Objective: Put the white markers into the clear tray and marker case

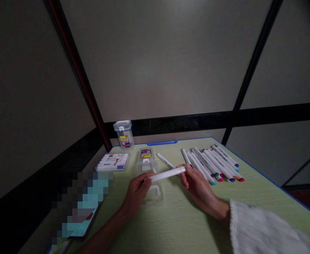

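Observation:
A white marker (167, 174) is held level above the table between both my hands. My left hand (137, 192) pinches its left end, and the fingers of my right hand (197, 185) close on its right end. Below and behind my left hand lies a clear plastic case (146, 165) with its lid (156, 198) swung toward me, partly hidden by the hand. Another white marker (165, 161) rests on the table just behind the held one. Right of my right hand, several white markers with coloured ends (210, 163) lie side by side in a slanted group.
An upright clear container (124, 135) stands at the back left of the pale green table (186, 225). In front of it lies a flat pack of markers (114, 162). A tablet-like device (88, 201), partly pixelated, sits at the left edge. Panelled walls (155, 70) rise behind.

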{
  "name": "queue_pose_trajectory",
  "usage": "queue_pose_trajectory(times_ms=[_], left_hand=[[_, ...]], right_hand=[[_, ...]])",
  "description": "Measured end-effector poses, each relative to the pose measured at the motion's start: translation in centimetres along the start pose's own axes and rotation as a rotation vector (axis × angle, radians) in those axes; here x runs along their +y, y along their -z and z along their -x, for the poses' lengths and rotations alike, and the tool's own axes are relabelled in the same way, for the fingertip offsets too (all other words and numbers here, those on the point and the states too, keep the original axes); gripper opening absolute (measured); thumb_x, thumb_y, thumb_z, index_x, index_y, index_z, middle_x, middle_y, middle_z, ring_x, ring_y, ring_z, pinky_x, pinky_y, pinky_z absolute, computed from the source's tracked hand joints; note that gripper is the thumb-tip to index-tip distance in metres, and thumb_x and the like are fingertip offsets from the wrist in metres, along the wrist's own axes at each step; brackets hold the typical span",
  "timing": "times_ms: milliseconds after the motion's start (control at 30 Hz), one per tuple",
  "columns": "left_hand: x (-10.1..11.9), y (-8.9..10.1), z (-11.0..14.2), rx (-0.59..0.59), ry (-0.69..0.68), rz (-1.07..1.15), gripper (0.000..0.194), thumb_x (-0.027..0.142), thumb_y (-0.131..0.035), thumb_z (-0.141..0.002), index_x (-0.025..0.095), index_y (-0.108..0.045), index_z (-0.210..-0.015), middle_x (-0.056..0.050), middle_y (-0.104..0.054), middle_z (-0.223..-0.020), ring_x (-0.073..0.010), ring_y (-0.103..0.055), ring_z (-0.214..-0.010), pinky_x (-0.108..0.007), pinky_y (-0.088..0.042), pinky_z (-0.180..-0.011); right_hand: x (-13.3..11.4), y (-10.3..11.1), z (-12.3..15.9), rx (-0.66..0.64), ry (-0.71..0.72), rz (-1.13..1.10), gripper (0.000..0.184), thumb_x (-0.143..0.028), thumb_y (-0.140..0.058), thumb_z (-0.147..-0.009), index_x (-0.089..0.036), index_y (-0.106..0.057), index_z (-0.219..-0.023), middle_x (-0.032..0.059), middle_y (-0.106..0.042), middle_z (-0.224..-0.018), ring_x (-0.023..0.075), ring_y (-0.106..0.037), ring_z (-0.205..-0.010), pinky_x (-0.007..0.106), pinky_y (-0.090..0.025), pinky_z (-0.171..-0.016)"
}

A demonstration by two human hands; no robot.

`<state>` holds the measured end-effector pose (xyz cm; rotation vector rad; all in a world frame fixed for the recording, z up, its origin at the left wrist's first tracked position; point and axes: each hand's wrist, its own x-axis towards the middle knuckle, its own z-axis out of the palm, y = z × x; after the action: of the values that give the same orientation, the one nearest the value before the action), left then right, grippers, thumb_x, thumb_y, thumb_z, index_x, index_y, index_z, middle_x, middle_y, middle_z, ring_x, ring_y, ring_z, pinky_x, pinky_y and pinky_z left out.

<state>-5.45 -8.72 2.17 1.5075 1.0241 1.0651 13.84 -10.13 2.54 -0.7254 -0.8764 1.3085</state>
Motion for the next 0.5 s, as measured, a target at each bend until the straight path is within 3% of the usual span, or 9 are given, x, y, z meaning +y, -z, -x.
queue_pose_trajectory(times_ms=[500], left_hand=[[0.45,-0.06,-0.17,0.002,0.012,0.026,0.049,0.054,-0.053,-0.070,0.010,-0.061,-0.088,0.010,-0.029,-0.043,-0.0035,-0.022,-0.037,-0.017,-0.016,-0.036]], right_hand=[[0.06,0.06,0.00,0.002,-0.045,-0.036,0.034,-0.048,-0.066,-0.067,-0.016,-0.058,-0.067,-0.0067,-0.041,-0.044,0.0057,-0.030,-0.039,0.021,-0.020,-0.040]])
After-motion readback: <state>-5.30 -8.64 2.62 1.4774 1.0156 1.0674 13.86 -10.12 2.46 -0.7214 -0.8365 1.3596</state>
